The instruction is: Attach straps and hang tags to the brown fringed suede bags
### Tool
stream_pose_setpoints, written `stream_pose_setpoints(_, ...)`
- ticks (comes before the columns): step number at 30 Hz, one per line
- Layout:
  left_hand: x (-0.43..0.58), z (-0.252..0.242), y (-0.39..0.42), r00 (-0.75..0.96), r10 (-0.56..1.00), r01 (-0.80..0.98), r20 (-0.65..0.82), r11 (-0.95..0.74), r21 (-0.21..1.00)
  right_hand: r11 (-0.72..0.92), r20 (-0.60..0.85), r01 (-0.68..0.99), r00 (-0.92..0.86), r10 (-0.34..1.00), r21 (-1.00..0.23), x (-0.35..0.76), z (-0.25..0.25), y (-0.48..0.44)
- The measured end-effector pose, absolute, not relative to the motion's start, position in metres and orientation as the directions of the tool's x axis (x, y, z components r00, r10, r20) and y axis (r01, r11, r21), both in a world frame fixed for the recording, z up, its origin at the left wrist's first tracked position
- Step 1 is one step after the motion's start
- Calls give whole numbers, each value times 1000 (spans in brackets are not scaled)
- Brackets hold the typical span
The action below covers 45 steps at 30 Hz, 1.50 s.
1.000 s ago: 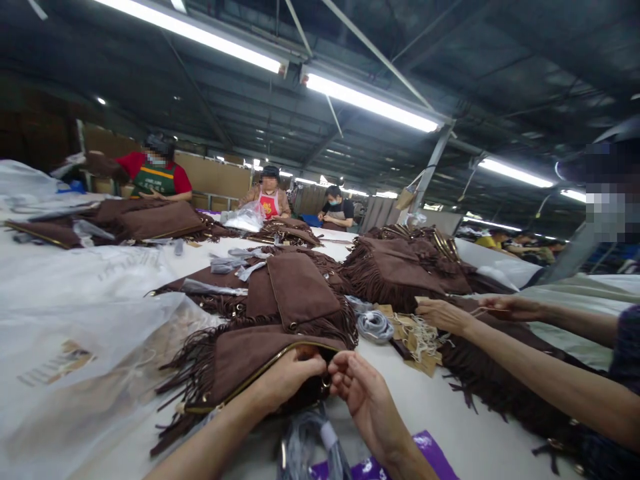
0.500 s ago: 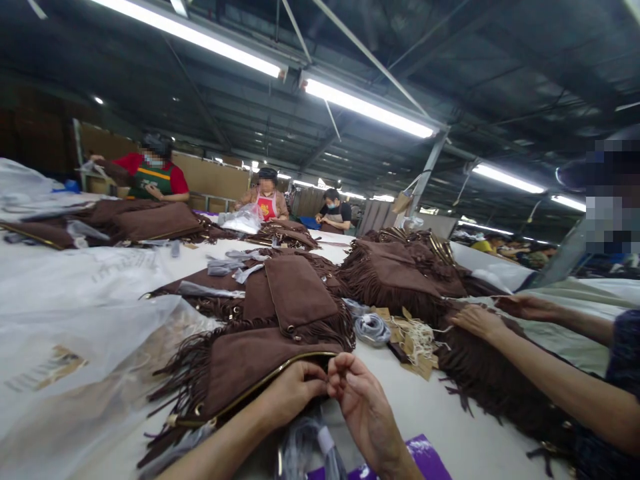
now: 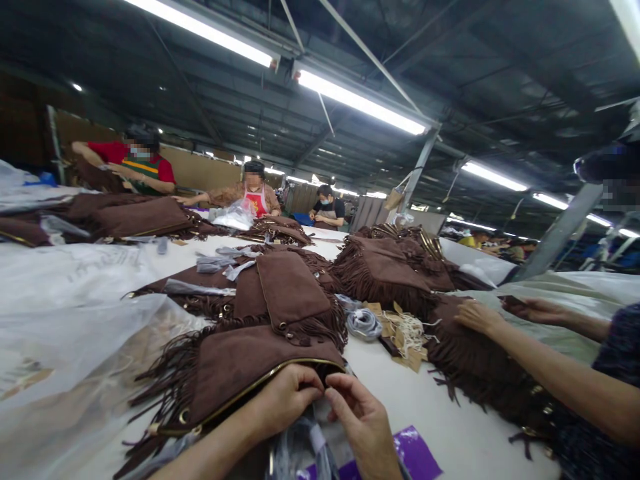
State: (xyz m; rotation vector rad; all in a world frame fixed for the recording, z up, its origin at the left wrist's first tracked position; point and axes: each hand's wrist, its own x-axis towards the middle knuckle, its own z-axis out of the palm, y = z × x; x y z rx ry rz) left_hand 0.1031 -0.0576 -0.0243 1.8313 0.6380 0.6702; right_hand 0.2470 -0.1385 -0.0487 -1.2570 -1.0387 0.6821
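At the near edge of the white tabletop [image 3: 450,427] lies a brown suede fringed bag [image 3: 235,370], flat on its side, its fringe trailing to the left and its gold zip [image 3: 260,385] running along the edge that faces the camera. The left hand [image 3: 290,400] is curled shut over the bag's right corner, where the zip ends, with the fingertips tucked down onto the suede. The right hand [image 3: 363,420] meets it from the other side, fingers bent and thumb and forefinger drawn close against the left fingertips; whether they pinch anything cannot be told, as the spot is hidden between the two hands. Under both wrists lies crumpled clear plastic [image 3: 300,457], and just right of it a purple sheet [image 3: 413,453].

Behind the bag, touching it, a second bag [image 3: 290,290] of the same suede lies with its flap up. To its right sit a grey coil of cord [image 3: 364,323] and a loose heap of paper tags [image 3: 405,340] with pale strings. Beyond those stands a stack of fringed bags [image 3: 385,267].

From the right, a co-worker's two hands [image 3: 475,317] rest on another fringed bag [image 3: 480,370]. Large clear plastic bags [image 3: 75,333] cover the left of the tabletop, and three more people stand at its far side.
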Motion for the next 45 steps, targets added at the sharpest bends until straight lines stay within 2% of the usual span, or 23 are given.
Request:
stream_pose_setpoints(3, 102, -22, -60, 723, 667, 94, 177, -349, 932, 234, 276, 153, 388, 879, -960, 244, -47, -136)
stream_pose_setpoints(10, 96, -29, -58, 744, 634, 1, 210, -316, 949, 141, 47, -200, 413, 909, -970, 251, -59, -136)
stream_pose_setpoints(14, 97, -27, -61, 722, 644, -55, 254, -313, 948, 149, -12, -312, 459, 888, -938, 250, -57, -141)
stream_pose_setpoints(19, 96, -25, -66, 693, 619, 38, 371, -544, 838, 141, -2, -301, 428, 904, -943, 247, -50, -143)
stream_pose_setpoints(22, 96, -25, -67, 679, 611, 79, 406, -611, 788, 123, -19, -304, 425, 905, -945, 247, -51, -143)
stream_pose_setpoints(37, 98, -15, -76, 662, 676, 119, 323, -521, 846, 100, -3, -260, 371, 929, -960, 248, -50, -148)
stream_pose_setpoints(45, 100, -16, -76, 659, 663, 109, 356, -552, 826, 109, 19, -225, 368, 930, -968, 247, -53, -146)
